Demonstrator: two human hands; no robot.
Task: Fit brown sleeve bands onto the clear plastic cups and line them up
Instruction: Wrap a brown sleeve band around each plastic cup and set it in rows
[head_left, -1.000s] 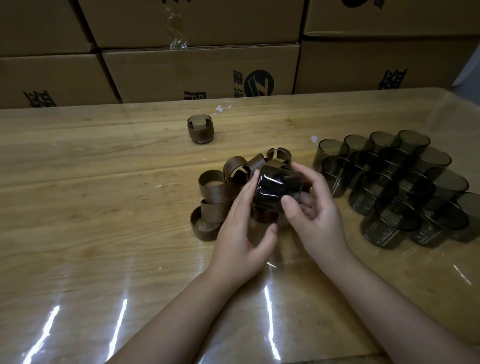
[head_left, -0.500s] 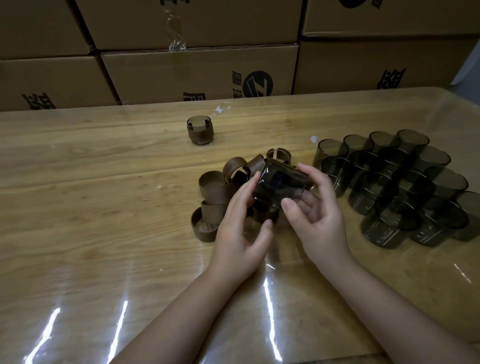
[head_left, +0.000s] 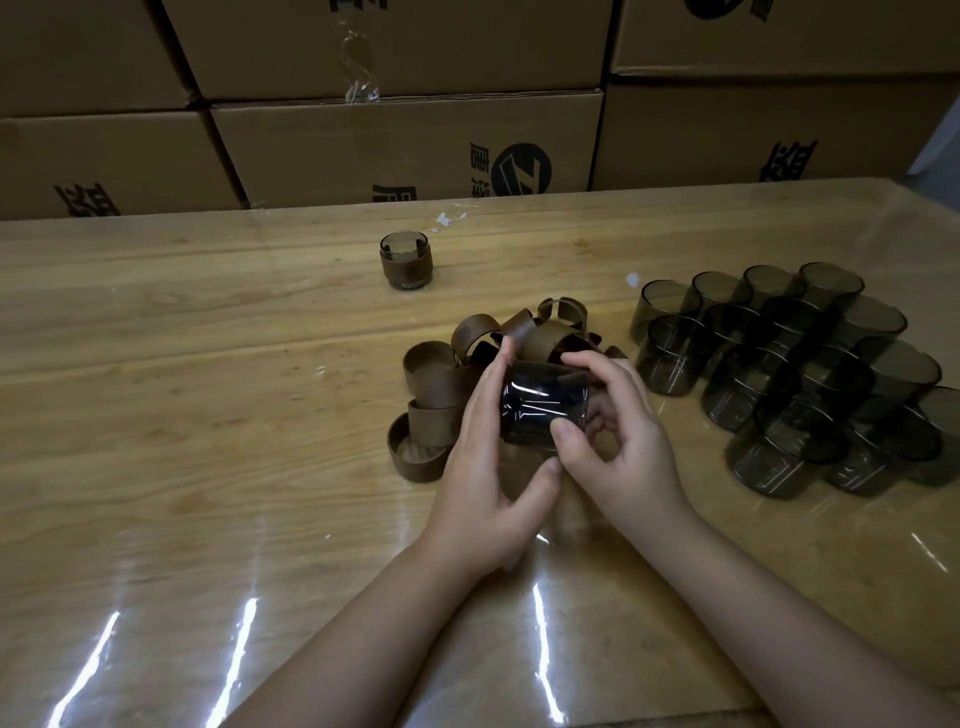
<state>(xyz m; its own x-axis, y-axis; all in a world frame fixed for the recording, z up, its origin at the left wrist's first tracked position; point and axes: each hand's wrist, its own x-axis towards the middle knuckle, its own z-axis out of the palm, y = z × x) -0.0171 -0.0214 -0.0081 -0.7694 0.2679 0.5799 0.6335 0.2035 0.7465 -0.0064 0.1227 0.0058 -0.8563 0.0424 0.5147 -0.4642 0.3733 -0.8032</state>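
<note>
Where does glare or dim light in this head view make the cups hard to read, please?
Head view: dim overall; white glare streaks cross the glossy table near the bottom; a bright highlight on the held cup, gripped by the left hand and right hand, hides whether it is banded; the bare cups at right merge into one dark mass.

Glossy film covers the wooden table (head_left: 208, 415) at lower left; smoky, shiny plastic cups (head_left: 779, 374) at right; matt brown bands (head_left: 436, 384) at centre — corrugated cardboard boxes (head_left: 405, 145) along the top.
</note>
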